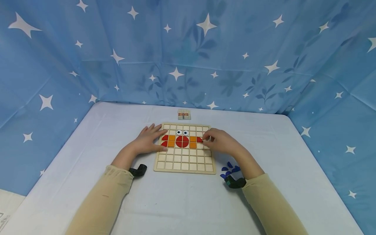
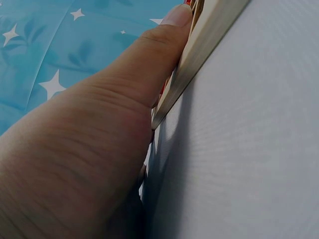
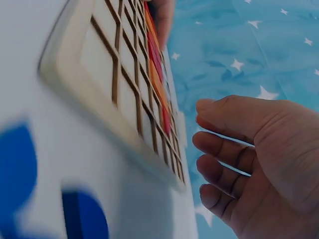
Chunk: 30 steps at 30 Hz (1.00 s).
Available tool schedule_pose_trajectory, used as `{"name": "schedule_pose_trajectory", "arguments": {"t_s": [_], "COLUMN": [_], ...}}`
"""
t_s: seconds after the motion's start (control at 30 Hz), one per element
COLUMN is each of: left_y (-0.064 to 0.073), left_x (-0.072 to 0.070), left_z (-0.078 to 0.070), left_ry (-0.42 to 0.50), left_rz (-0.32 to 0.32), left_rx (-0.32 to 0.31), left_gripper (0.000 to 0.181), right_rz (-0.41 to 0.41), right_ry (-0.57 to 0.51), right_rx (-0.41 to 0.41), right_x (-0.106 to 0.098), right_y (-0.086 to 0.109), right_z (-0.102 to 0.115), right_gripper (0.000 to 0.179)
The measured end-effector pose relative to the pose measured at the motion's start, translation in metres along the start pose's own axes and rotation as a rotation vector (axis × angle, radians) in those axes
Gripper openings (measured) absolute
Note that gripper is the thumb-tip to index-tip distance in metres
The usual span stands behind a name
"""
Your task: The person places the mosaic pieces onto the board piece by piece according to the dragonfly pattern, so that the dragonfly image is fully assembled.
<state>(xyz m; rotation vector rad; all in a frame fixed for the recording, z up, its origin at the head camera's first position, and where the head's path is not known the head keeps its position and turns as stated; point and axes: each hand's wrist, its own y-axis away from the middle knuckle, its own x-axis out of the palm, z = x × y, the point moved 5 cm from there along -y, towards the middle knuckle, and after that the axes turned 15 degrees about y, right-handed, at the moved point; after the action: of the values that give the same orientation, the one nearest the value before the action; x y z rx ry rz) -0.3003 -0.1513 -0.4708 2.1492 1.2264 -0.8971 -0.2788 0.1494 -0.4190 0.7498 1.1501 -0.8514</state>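
Observation:
A square wooden grid board [image 1: 185, 168] lies on the table with red, orange and eye-printed pieces set in its cells. My left hand [image 1: 148, 140] rests on the board's left edge, fingers spread and thumb straight along it. In the left wrist view the thumb [image 2: 144, 59] touches the board's rim. Over the board's right edge is my right hand [image 1: 220, 140], beside a red piece [image 1: 199, 139]. In the right wrist view its thumb and index tips come together, the other fingers [image 3: 219, 172] curled. Whether a small piece sits between the tips is hidden.
Several blue pieces [image 1: 229, 168] lie on the white tabletop [image 1: 182, 202] near my right wrist. Beyond the board lies a small pattern card [image 1: 184, 115]. A blue star-print curtain [image 1: 176, 52] surrounds the table's back and sides.

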Motion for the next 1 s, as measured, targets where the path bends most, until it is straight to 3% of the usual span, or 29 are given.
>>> {"name": "schedule_pose_trajectory", "arguments": {"t_s": [0.17,0.43,0.7,1.0], "left_y": [0.0,0.001,0.0,-0.001], "left_x": [0.0,0.0,0.002,0.002], "left_z": [-0.001,-0.001,0.003,0.002], "left_ry": [-0.002,-0.002,-0.004,-0.008], "left_rz": [0.003,-0.001,0.003,0.006], "left_rx": [-0.001,0.006,0.022,0.018], "left_gripper": [0.091,0.092,0.091,0.092], "right_rz": [-0.044,-0.034,0.006,0.105], "right_ry": [0.049,0.034,-0.018,-0.086], "right_rx": [0.033,0.119,0.109,0.053], "right_x": [-0.012,-0.014,-0.007,0.001], "right_y": [0.025,0.062,0.084,0.093], "right_z": [-0.025,-0.073,-0.108,-0.125], "right_gripper": [0.02,0.02,0.021,0.025]}}
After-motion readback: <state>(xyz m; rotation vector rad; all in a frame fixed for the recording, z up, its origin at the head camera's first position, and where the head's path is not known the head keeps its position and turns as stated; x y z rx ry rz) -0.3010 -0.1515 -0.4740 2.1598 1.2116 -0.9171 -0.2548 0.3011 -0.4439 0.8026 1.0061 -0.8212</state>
